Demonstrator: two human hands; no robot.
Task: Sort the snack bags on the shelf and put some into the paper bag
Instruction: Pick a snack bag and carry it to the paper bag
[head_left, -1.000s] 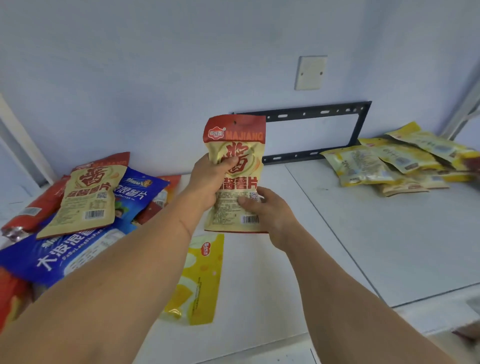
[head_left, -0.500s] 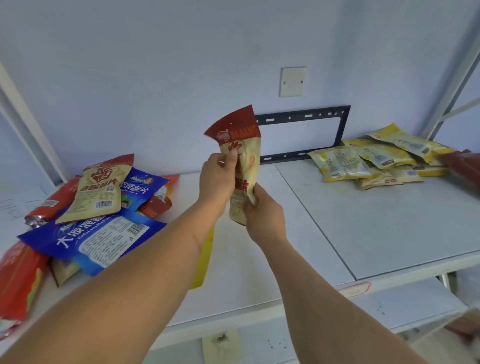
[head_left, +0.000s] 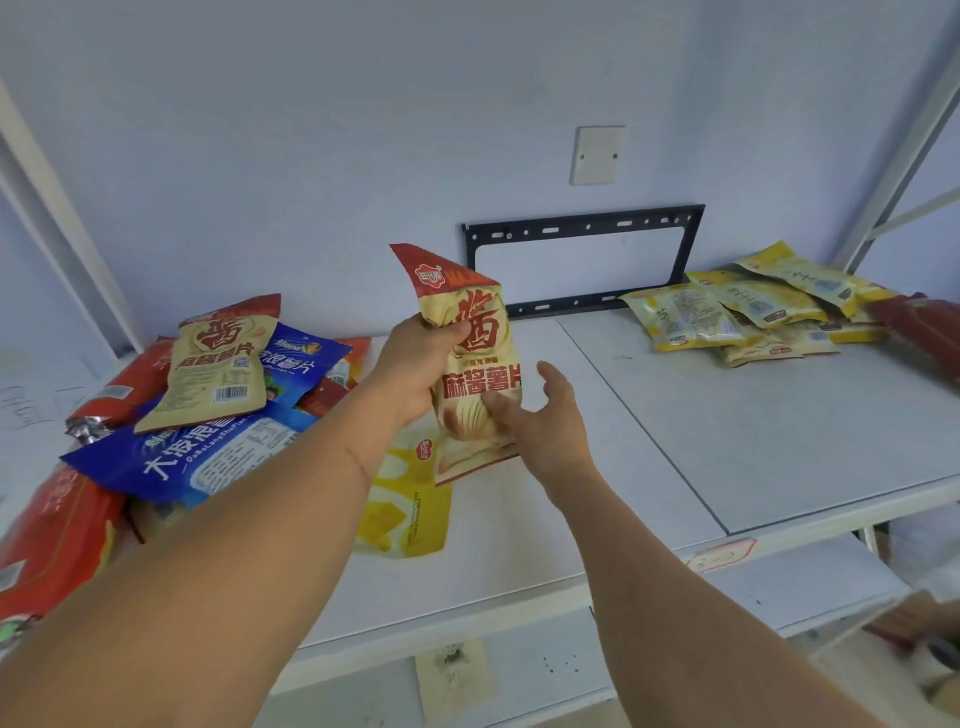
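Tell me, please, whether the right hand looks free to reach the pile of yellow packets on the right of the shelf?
Probably yes: the right hand only thumbs the held chip bag, which the left hand grips, and bare shelf lies before the yellow packets.

We're reading 麻酱薯片 in red across the front of the cream chip bag (head_left: 470, 374), with a big red 酱 above it and a small round red brand badge near the top, too small to read. The second cream bag (head_left: 218, 358) on the left pile is showing the same 酱 and a barcode. The blue bag (head_left: 208, 457) is showing 大波浪 plus Latin "DaBoLangShuPian". Yellow packs (head_left: 727, 306) print is unreadable.
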